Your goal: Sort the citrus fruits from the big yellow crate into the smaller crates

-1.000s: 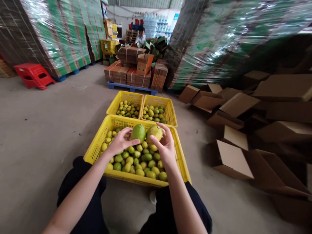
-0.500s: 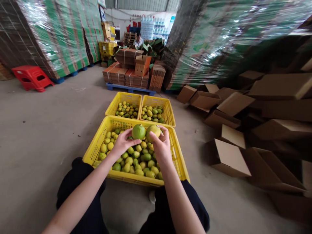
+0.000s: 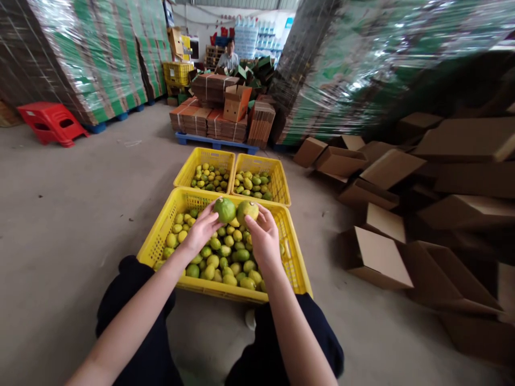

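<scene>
My left hand is closed round a green lemon, its stem end facing up. Right beside it, my right hand grips a yellower lemon. Both fruits are held side by side above a large yellow crate that stands between my knees. Loose green and yellow lemons lie in that crate, partly hidden by my hands and forearms. Behind it stand two smaller-looking yellow crates, a left one and a right one, each with lemons inside.
Open cardboard boxes are heaped on the right. Flattened cartons sit on a blue pallet ahead, with a person behind them. A red stool stands at left, near wrapped green stacks.
Both lemons have been turned a little in my fingers, the green one now showing its stem end. My hands have shifted slightly left and up. The person at the back sits or stands more upright.
</scene>
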`<state>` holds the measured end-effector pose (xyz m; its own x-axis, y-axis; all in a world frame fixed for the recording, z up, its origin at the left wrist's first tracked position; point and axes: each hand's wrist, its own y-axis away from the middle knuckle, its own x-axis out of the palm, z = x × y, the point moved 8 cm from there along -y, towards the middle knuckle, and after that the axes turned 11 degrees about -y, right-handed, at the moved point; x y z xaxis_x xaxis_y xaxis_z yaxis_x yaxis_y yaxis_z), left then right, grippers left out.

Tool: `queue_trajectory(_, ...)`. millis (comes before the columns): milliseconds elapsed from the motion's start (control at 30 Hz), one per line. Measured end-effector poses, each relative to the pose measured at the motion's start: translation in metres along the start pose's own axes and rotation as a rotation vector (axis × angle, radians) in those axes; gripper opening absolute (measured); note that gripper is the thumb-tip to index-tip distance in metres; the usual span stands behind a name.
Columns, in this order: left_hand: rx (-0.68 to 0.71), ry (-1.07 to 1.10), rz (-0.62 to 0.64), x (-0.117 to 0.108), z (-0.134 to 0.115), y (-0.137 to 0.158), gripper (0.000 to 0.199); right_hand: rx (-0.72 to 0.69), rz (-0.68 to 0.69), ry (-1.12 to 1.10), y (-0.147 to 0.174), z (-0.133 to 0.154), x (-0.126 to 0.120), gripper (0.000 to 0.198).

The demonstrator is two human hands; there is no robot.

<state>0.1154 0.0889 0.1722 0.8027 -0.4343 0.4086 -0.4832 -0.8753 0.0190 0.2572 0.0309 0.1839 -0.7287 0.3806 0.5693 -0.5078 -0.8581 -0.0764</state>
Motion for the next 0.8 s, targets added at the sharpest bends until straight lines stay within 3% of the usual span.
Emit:
queue_trajectory(100, -0.04, -0.056, -0.142, -0.011, 0.009, -0.004, 0.056, 0.105, 0.029, -0.01, 0.003, -0.014, 0.008, 0.043)
queue_trajectory(200, -0.081, -0.054, -0.273, -0.023, 0.014, -0.006, 0.041, 0.246, 0.04, -0.116, 0.005, -0.027, 0.017, 0.045)
queue_trajectory(333, -0.136, 0.181, -0.289, -0.026, 0.011, -0.01, 0.02, 0.327, 0.038, -0.289, 0.005, -0.032, 0.024, 0.039)
queue_trajectory(467, -0.266, 0.33, -0.272, -0.019, 0.017, -0.01, 0.021, 0.326, -0.014, -0.275, 0.007, -0.035, 0.022, 0.03)
queue_trajectory(633, -0.33, 0.374, -0.227, -0.01, 0.026, -0.011, 0.026, 0.347, -0.058, -0.213, 0.006, -0.045, 0.015, 0.035)
queue_trajectory(800, -0.387, 0.332, -0.222, -0.012, 0.03, -0.01, 0.027, 0.233, -0.264, -0.193, -0.002, -0.045, -0.01, 0.03)
